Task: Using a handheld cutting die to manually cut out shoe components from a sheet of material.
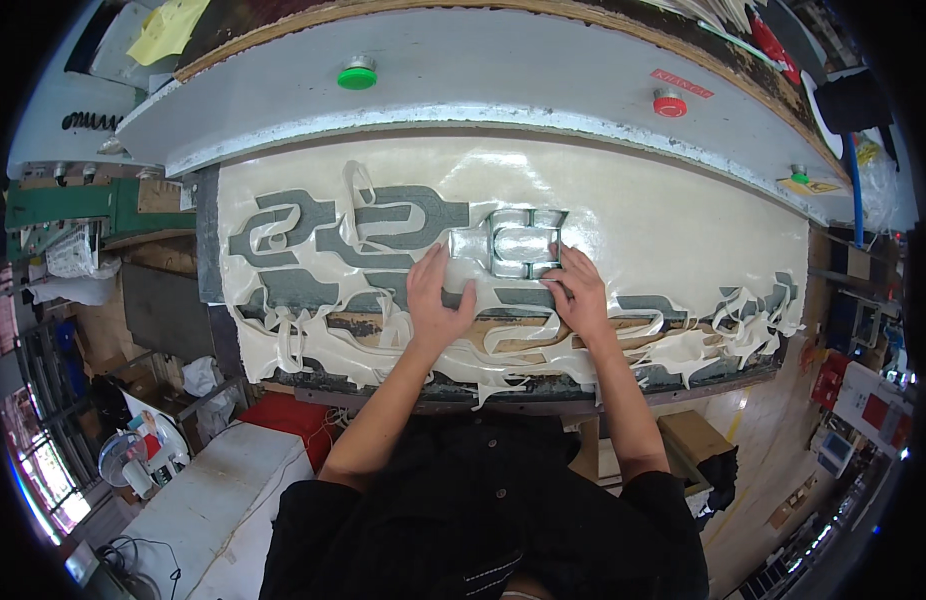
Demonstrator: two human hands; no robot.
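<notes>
Right-hand grip (581, 296) pinching metal frame (494, 245), left-hand grip (440, 303) spread — at its other end — cream sheet (683, 220) beneath

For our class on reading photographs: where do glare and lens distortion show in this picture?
In the head view, whitish glare lies on the cream sheet beyond the metal frame; the grey panel bows into an arc; the window at far left looks washed out; the corners go black.
</notes>
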